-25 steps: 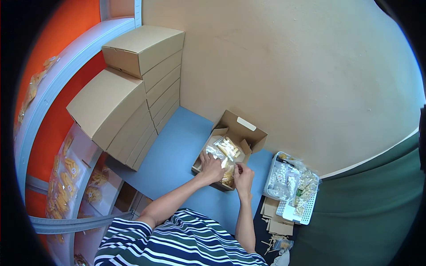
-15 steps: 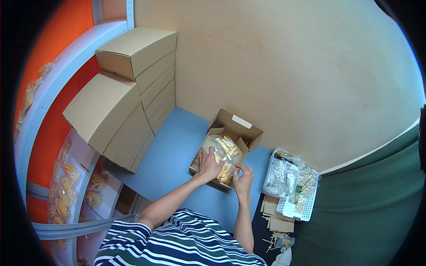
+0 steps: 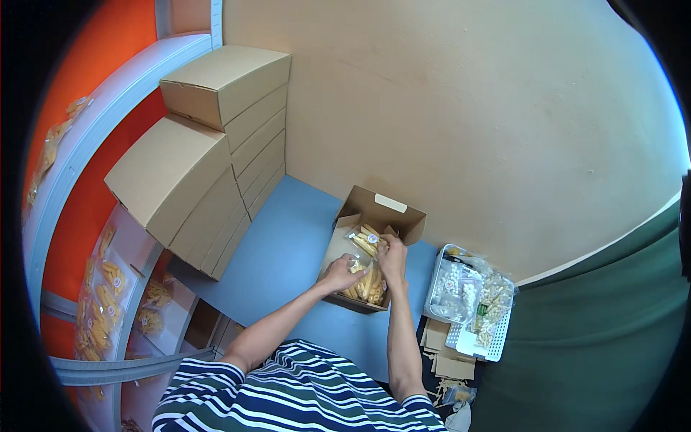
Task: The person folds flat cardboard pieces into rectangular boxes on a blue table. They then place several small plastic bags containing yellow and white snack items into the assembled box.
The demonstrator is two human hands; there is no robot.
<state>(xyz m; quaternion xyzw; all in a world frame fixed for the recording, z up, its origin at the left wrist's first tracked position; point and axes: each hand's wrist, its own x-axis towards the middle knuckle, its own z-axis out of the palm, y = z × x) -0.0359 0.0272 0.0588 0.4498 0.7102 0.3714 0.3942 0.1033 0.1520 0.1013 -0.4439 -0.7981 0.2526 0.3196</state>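
Observation:
An open brown cardboard box (image 3: 332, 249) stands on the blue table, lid raised at the far side. Inside lie clear bags of yellow finger-shaped sticks: an upper bag (image 3: 366, 240) with a round white label, and a nearer bag (image 3: 369, 289). My left hand (image 3: 340, 275) reaches over the box's left side, thumb and fingers closing on the clear plastic of the nearer bag. With bent fingers, my right hand (image 3: 391, 259) grips the right edge of the upper bag. My right hand hides part of the box's right inner wall.
Closed cardboard boxes (image 3: 169, 173) stand in two stacks at the left. Shelves beyond them hold bagged yellow sticks (image 3: 101, 317). To the right, a white basket (image 3: 493, 349) carries bags of small white pieces. Flat cardboard pieces (image 3: 455, 363) lie below it; a green curtain (image 3: 583, 317) hangs right.
My right hand has moved up and away from me, from the box's near right corner to the upper bag. My left hand has shifted slightly nearer to me, uncovering part of the bags.

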